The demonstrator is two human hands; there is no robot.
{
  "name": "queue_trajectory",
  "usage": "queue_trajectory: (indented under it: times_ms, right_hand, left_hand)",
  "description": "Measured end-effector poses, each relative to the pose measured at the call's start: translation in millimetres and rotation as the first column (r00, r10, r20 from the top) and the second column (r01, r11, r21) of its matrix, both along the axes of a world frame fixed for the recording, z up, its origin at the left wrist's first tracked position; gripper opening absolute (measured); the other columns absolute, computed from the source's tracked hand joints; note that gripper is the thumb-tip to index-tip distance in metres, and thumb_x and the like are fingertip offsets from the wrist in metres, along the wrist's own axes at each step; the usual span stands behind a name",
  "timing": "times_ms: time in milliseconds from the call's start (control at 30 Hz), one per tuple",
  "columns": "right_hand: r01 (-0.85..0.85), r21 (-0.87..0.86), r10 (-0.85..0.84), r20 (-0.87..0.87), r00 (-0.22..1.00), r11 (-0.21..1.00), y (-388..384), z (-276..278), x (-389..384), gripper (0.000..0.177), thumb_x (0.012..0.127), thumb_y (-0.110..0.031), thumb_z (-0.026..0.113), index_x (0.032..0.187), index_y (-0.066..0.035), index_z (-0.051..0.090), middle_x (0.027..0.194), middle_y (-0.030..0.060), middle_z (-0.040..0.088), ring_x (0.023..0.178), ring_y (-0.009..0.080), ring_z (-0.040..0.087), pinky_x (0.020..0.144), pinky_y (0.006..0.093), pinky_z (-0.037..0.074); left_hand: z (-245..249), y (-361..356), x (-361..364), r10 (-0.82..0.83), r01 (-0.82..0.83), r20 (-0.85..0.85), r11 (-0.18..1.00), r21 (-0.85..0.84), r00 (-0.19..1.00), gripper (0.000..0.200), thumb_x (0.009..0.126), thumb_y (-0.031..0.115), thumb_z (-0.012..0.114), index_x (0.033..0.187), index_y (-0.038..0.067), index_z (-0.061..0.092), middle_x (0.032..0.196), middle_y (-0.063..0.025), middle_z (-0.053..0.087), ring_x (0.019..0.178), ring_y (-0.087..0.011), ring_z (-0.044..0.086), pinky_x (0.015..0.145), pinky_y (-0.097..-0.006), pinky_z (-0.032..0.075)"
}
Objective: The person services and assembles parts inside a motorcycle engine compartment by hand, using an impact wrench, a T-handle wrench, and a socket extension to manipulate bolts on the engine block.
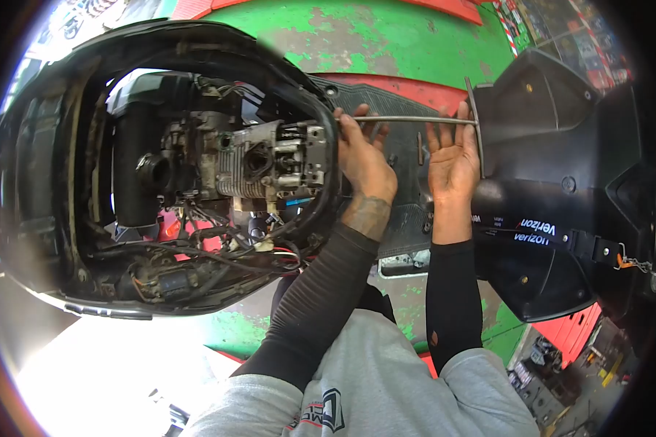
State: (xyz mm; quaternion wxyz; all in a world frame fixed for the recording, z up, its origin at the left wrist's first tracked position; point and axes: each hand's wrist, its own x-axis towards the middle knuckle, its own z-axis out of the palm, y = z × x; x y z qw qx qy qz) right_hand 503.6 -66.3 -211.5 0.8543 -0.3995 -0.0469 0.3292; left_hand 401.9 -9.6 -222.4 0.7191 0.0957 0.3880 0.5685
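A long metal T-handle wrench lies level across the middle, its shaft pointing left toward the exposed engine. My left hand is closed around the shaft's left end, beside the cylinder head; the tip is hidden by the frame edge and my fingers. On the right, my right hand is palm up with its fingers stretched out, touching the wrench close to its crossbar. A short metal rod lies on the black footboard between my hands.
Black scooter bodywork rings the engine, with loose wires along its lower side. To the right stands the black front panel with a strap. A worn green floor and red ramps lie beyond.
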Motion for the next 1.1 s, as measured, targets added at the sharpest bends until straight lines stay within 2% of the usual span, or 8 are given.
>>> queue_trajectory:
  times_ms: [67, 133, 200, 333, 533, 767, 933, 1100]
  right_hand:
    - [-0.008, -0.085, 0.007, -0.011, 1.0, 0.996, -5.3, -3.0, -2.9, 0.037, 0.106, -0.025, 0.043, 0.141, -0.013, 0.044, 0.142, 0.0028, 0.052, 0.12, 0.0274, 0.058, 0.097, 0.0442, 0.055]
    - [-0.007, -0.092, 0.006, -0.015, 1.0, 0.996, -8.5, -12.4, 2.6, 0.035, 0.106, -0.025, 0.043, 0.139, -0.013, 0.045, 0.143, 0.0038, 0.051, 0.119, 0.0271, 0.059, 0.094, 0.0432, 0.057]
    - [-0.015, -0.083, 0.014, -0.018, 1.0, 0.996, -8.6, -16.1, 3.7, 0.029, 0.105, -0.024, 0.046, 0.131, -0.011, 0.048, 0.136, 0.0059, 0.054, 0.114, 0.0258, 0.062, 0.087, 0.0402, 0.06]
    - [0.04, -0.106, -0.043, -0.031, 0.999, 0.994, 0.9, -0.5, -5.9, 0.027, 0.105, -0.025, 0.048, 0.127, -0.011, 0.049, 0.126, 0.0064, 0.057, 0.111, 0.025, 0.063, 0.085, 0.0402, 0.06]
    - [0.082, -0.062, -0.073, 0.147, 0.986, 0.995, -3.5, 14.1, -18.8, 0.029, 0.105, -0.029, 0.048, 0.127, -0.011, 0.049, 0.12, 0.0058, 0.058, 0.108, 0.0251, 0.064, 0.083, 0.0398, 0.06]
    - [0.076, -0.117, -0.072, 0.036, 0.997, 0.99, -10.4, 0.6, -17.1, 0.029, 0.104, -0.029, 0.048, 0.127, -0.011, 0.049, 0.12, 0.0064, 0.058, 0.109, 0.0248, 0.064, 0.084, 0.0401, 0.06]
    - [0.076, -0.078, -0.067, 0.111, 0.992, 0.994, -10.4, 6.9, -14.5, 0.029, 0.105, -0.029, 0.047, 0.127, -0.011, 0.049, 0.12, 0.0065, 0.058, 0.108, 0.0254, 0.063, 0.084, 0.0414, 0.06]
    - [0.119, -0.154, -0.122, -0.013, 0.992, 0.981, -17.1, -19.7, -0.2, 0.029, 0.106, -0.028, 0.043, 0.131, -0.011, 0.045, 0.123, 0.0065, 0.058, 0.109, 0.0262, 0.062, 0.087, 0.0432, 0.058]
  left_hand:
    - [-9.9, -1.7, -0.1, -0.029, 0.029, -0.019, 1.0, 0.002, 0.999, 0.034, 0.106, 0.031, 0.044, 0.13, 0.009, 0.038, 0.116, -0.0096, 0.056, 0.102, -0.0202, 0.059, 0.087, -0.0382, 0.054]
    - [-13.2, -1.7, 0.7, -0.044, 0.045, -0.018, 0.999, 0.015, 0.999, 0.024, 0.106, 0.029, 0.045, 0.119, 0.009, 0.04, 0.112, -0.0099, 0.056, 0.102, -0.0199, 0.059, 0.089, -0.0374, 0.056]
    - [-15.7, -0.7, -0.2, -0.063, 0.063, -0.03, 0.998, 0.021, 0.998, 0.025, 0.106, 0.029, 0.045, 0.12, 0.009, 0.04, 0.112, -0.0099, 0.056, 0.102, -0.0201, 0.06, 0.088, -0.0375, 0.056]
    - [-12.3, 0.9, -3.2, -0.075, 0.077, -0.027, 0.996, 0.044, 0.997, 0.026, 0.106, 0.031, 0.044, 0.119, 0.008, 0.041, 0.111, -0.01, 0.056, 0.103, -0.0211, 0.06, 0.087, -0.0375, 0.057]
    - [-3.0, 6.4, -13.5, -0.039, 0.04, -0.048, 0.999, 0.021, 0.998, 0.036, 0.107, 0.038, 0.038, 0.128, 0.009, 0.04, 0.119, -0.008, 0.057, 0.105, -0.0206, 0.06, 0.087, -0.0366, 0.057]
    - [-3.3, 5.1, -14.6, 0.016, -0.017, -0.094, 1.0, -0.005, 0.995, 0.038, 0.108, 0.038, 0.033, 0.135, 0.011, 0.039, 0.135, -0.004, 0.051, 0.108, -0.0197, 0.059, 0.086, -0.0349, 0.058]
    - [-8.4, 1.3, -15.7, -0.023, 0.023, -0.021, 1.0, 0.019, 1.0, 0.036, 0.108, 0.034, 0.035, 0.136, 0.011, 0.037, 0.133, -0.0053, 0.052, 0.108, -0.0219, 0.061, 0.083, -0.0356, 0.059]
    - [-6.6, -4.9, -12.5, -0.029, 0.029, -0.017, 1.0, -0.001, 0.999, 0.042, 0.107, 0.029, 0.04, 0.145, 0.017, 0.025, 0.125, -0.0115, 0.053, 0.107, -0.0292, 0.063, 0.081, -0.0378, 0.06]
